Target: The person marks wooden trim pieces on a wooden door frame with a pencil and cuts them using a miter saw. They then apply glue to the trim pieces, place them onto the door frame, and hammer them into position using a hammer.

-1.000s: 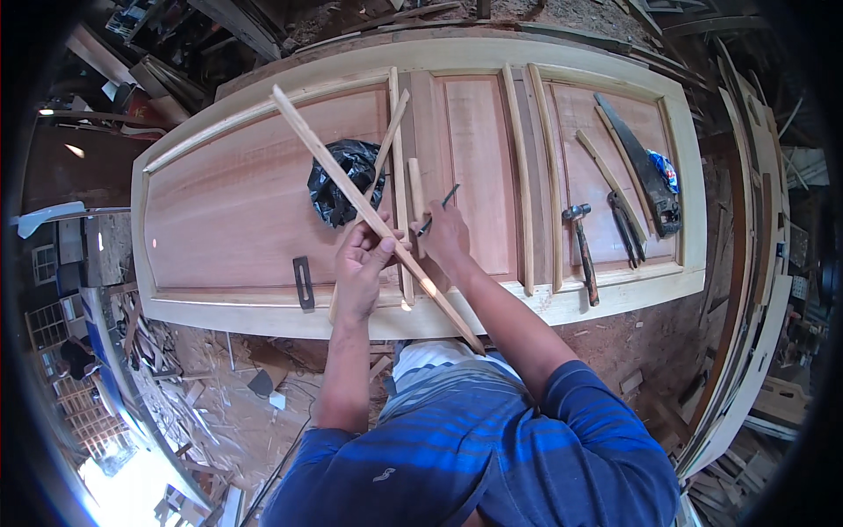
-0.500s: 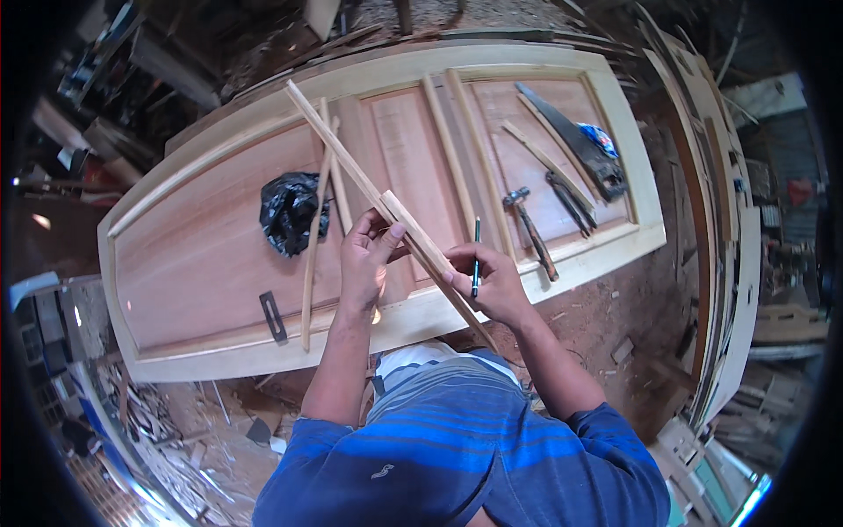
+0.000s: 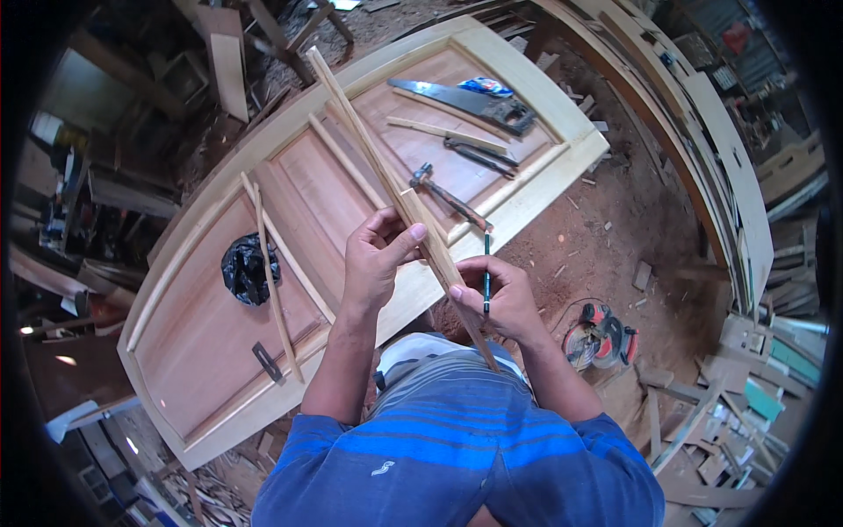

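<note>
A long wooden strip (image 3: 356, 114) slants up in front of me, with a shorter wooden piece (image 3: 430, 237) laid along it. My left hand (image 3: 373, 263) is closed on the strip, thumb against the short piece near its upper end. Lower down, my right hand (image 3: 502, 299) pinches the two together near the short piece's lower end. A dark pencil (image 3: 486, 279) stands upright between that hand's fingers. Beneath lies a pale panelled wooden door (image 3: 518, 233). On it a hammer (image 3: 452, 199) rests closest to my hands, with pincers (image 3: 483, 156) and a handsaw (image 3: 452, 97) farther off.
Loose wooden strips (image 3: 274, 303), a crumpled black plastic bag (image 3: 241, 272) and a dark slotted piece (image 3: 266, 362) lie on the door's left part. A blue packet (image 3: 486, 86) sits beside the saw. A red power saw (image 3: 601, 336) is on the ground; long boards (image 3: 720, 167) stand right.
My view has swung to the right, so the door now appears slanted and the red power saw shows. Both hands keep the same grip on the wood and pencil.
</note>
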Action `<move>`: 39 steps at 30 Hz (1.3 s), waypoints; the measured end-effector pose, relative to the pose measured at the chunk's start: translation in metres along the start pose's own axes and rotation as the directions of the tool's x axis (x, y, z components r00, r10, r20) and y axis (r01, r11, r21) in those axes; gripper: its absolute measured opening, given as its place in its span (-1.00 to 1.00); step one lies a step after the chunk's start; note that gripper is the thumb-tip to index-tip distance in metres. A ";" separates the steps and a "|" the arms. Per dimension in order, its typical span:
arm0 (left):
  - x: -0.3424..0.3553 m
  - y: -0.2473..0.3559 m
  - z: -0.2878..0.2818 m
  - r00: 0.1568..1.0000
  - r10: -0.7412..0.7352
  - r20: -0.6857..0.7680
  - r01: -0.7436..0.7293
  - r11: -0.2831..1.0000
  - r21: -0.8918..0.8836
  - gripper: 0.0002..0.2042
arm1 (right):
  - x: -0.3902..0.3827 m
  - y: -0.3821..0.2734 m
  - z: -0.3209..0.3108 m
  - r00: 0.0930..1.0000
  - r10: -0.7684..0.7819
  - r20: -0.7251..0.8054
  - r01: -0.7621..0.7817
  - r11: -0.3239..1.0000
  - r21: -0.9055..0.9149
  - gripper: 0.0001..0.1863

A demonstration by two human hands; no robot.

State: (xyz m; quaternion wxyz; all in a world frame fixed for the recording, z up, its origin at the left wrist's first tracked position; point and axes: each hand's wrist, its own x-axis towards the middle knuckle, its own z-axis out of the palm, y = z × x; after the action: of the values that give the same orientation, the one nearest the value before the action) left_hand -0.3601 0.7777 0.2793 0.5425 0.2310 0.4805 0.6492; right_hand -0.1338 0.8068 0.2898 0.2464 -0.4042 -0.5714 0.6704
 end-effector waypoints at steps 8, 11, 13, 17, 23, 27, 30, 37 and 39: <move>-0.052 -0.006 0.115 0.974 0.026 0.223 -0.037 0.998 0.045 -0.62 | -0.100 -0.005 -0.071 0.989 -0.083 -0.121 0.099 0.986 0.137 -0.62; -0.073 -0.023 0.146 0.973 0.032 0.228 -0.050 0.996 0.077 -0.62 | -0.138 -0.001 -0.093 0.978 -0.124 -0.168 0.148 0.980 0.132 -0.60; -0.084 -0.033 0.166 0.955 0.027 0.296 -0.053 0.995 0.081 -0.62 | -0.163 0.001 -0.108 0.964 -0.162 -0.212 0.185 0.978 0.095 -0.61; -0.109 -0.048 0.200 0.934 -0.012 0.358 -0.015 0.997 0.074 -0.61 | -0.212 -0.001 -0.131 0.917 -0.230 -0.327 0.227 0.973 -0.046 -0.60; -0.121 -0.088 0.225 0.796 0.009 0.606 0.017 0.999 -0.036 -0.59 | -0.265 0.024 -0.150 0.751 -0.468 -0.465 0.303 0.871 -0.387 -0.55; -0.123 -0.098 0.237 0.650 -0.016 0.759 0.088 0.995 -0.055 -0.55 | -0.284 0.037 -0.150 0.601 -0.625 -0.498 0.302 0.755 -0.582 -0.54; -0.125 -0.101 0.247 0.563 -0.028 0.826 0.117 0.992 -0.046 -0.60 | -0.296 0.042 -0.143 0.510 -0.688 -0.516 0.253 0.694 -0.675 -0.54; -0.126 -0.124 0.257 0.444 -0.056 0.894 0.254 0.965 -0.065 -0.62 | -0.321 0.043 -0.119 0.420 -0.691 -0.588 0.056 0.667 -0.743 -0.54; -0.129 -0.129 0.262 0.423 -0.073 0.903 0.304 0.950 -0.065 -0.61 | -0.329 0.044 -0.113 0.399 -0.681 -0.614 0.000 0.669 -0.743 -0.54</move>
State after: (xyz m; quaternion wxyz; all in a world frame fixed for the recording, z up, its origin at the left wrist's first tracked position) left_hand -0.0432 0.7496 0.3079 0.8047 0.4204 0.0716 0.4130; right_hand 0.1463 0.6002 0.3302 0.4864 -0.6009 -0.6313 0.0605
